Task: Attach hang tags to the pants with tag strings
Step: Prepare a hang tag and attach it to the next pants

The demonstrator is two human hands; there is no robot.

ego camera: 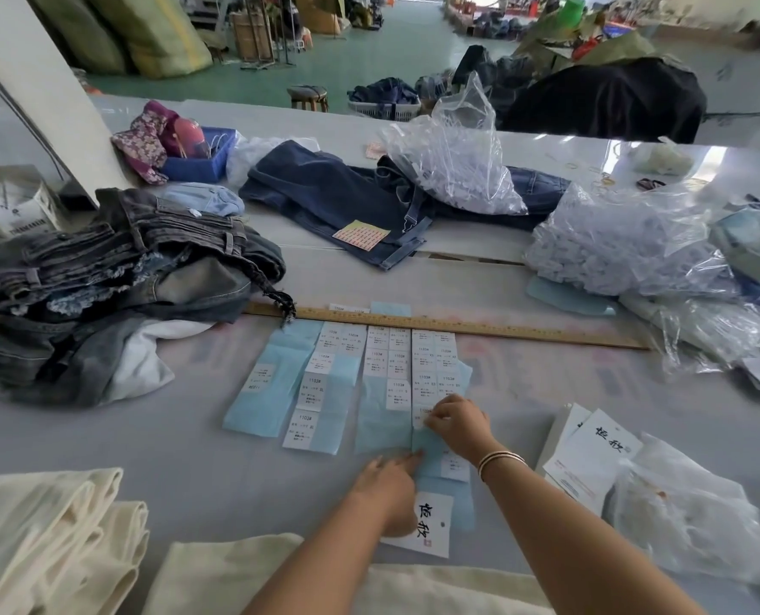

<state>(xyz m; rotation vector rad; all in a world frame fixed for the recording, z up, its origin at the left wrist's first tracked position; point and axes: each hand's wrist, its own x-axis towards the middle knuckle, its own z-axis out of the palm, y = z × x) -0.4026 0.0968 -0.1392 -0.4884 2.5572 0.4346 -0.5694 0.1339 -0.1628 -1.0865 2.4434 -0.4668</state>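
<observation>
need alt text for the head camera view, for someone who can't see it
A person's right hand pinches a white size sticker on blue backing sheets, while the left hand holds the sheet down beside a white hang tag. Folded denim pants and a wooden ruler lie beyond.

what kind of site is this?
Likely a garment finishing or packing workshop: stacked jeans on a long work table, size sticker sheets, hang tags, bagged stock.

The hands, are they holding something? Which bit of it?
The right hand pinches a white sticker label at its edge on the blue backing sheet. The left hand presses straight fingers on that sheet, gripping nothing.
</observation>
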